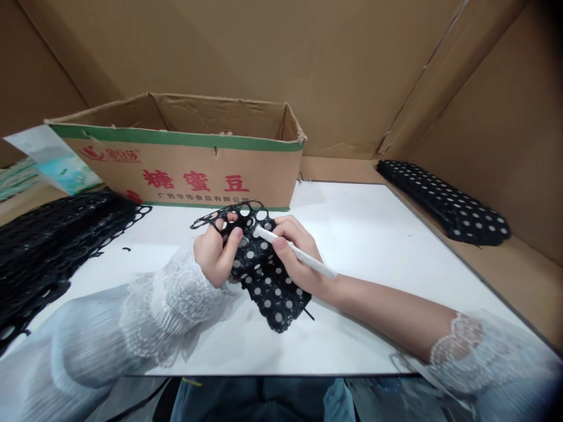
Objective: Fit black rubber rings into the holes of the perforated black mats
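Observation:
Over the white board, my left hand (216,249) pinches a black sheet with rows of pale dots (275,293) near its upper end. A black strip full of round holes (229,212) loops up from that end, around my left fingertips. My right hand (301,252) is closed round a white pen-like stick (314,262), held slanting. Its tip meets the sheet beside the holed strip, close to my left thumb. The exact kind of the stick's tip is too small to tell. The sheet's lower end hangs down toward me.
An open cardboard box (197,176) with red lettering stands behind my hands. At left lies a heap of black holed strips (48,240), beside a blue-white plastic bag (59,164). A stack of black dotted sheets (444,202) rests at the right edge. Cardboard walls (334,70) enclose the white board (373,234).

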The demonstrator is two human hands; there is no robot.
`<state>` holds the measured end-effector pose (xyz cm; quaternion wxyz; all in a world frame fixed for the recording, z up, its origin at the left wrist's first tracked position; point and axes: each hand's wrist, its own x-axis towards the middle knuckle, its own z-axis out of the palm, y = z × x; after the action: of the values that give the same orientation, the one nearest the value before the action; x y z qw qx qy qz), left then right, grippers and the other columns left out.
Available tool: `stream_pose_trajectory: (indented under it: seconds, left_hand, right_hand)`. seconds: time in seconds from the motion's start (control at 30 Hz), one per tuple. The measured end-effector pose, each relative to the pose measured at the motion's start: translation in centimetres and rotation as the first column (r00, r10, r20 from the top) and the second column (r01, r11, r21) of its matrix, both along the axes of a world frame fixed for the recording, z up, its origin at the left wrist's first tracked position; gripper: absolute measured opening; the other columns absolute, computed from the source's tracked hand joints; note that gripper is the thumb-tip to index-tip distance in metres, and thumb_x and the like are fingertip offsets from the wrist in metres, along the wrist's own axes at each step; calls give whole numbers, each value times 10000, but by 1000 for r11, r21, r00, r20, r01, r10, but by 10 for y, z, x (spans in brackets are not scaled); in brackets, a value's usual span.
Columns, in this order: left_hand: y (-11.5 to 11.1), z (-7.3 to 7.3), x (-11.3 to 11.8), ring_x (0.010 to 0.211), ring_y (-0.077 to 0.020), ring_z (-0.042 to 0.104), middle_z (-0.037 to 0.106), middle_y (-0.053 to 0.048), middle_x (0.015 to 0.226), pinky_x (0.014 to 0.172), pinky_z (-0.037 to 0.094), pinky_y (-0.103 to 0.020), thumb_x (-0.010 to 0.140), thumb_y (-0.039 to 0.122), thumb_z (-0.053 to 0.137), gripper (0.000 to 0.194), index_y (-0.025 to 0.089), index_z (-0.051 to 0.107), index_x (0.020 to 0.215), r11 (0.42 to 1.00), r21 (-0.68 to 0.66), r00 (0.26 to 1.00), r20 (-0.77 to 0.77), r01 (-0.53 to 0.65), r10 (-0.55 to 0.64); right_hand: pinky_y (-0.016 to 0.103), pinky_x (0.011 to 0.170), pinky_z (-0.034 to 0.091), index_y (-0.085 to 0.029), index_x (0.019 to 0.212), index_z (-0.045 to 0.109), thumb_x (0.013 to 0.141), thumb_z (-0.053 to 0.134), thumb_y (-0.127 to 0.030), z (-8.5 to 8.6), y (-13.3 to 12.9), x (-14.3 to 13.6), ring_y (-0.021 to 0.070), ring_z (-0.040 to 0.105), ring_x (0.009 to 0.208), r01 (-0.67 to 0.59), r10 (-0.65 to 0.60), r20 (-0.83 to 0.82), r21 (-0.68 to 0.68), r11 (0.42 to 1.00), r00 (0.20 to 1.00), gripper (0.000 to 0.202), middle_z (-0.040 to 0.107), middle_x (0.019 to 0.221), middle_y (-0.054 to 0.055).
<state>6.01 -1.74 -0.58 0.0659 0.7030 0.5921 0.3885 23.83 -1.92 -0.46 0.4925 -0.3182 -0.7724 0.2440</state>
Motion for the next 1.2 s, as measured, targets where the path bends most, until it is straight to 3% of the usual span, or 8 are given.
stream_pose_trajectory:
  seconds: [0.43, 0.77, 0.93, 1.0, 1.2]
  left_hand:
    - [-6, 1, 7, 578, -163, 606, 610, 1, 638, 581, 461, -252, 821, 338, 409, 304, 154, 504, 1044, 997, 78, 997, -69, 21, -15]
    - [-9, -3, 11, 664, -168, 634, 638, -61, 927, 607, 473, -246, 840, 347, 391, 306, 155, 494, 1054, 994, 106, 991, -136, 14, 0]
    - [-20, -1, 23, 646, -195, 645, 666, -70, 857, 565, 468, -255, 851, 326, 349, 289, 148, 482, 1037, 992, 101, 977, -207, 75, -53]
    - [-21, 0, 25, 666, -203, 647, 670, -69, 839, 581, 471, -262, 849, 318, 347, 290, 150, 471, 1050, 989, 112, 977, -200, 95, -71]
    - [-3, 0, 8, 690, -182, 623, 642, -55, 883, 640, 467, -267, 823, 359, 393, 302, 161, 496, 1027, 996, 93, 997, -81, 9, -1]
  right_hand:
    - [290, 778, 384, -198, 729, 431, 896, 348, -282, 2, -3, -8, 131, 455, 827, 87, -87, 4, -76, 993, 996, 204, 444, 823, 18]
    - [282, 764, 394, -204, 754, 389, 885, 341, -246, 0, -10, -16, 131, 442, 813, 132, -129, 36, -75, 988, 991, 146, 390, 860, 24]
    - [290, 701, 394, -209, 742, 359, 881, 327, -244, -3, -1, -18, 138, 420, 751, 105, -96, 105, -79, 991, 990, 147, 377, 812, 17]
    - [285, 676, 385, -211, 723, 348, 883, 325, -244, -3, 2, -18, 140, 416, 740, 105, -97, 97, -83, 991, 991, 165, 382, 778, 9]
    - [264, 699, 356, -199, 714, 378, 903, 323, -264, 2, 2, -14, 122, 436, 762, 143, -142, 11, -109, 984, 990, 207, 414, 752, -5]
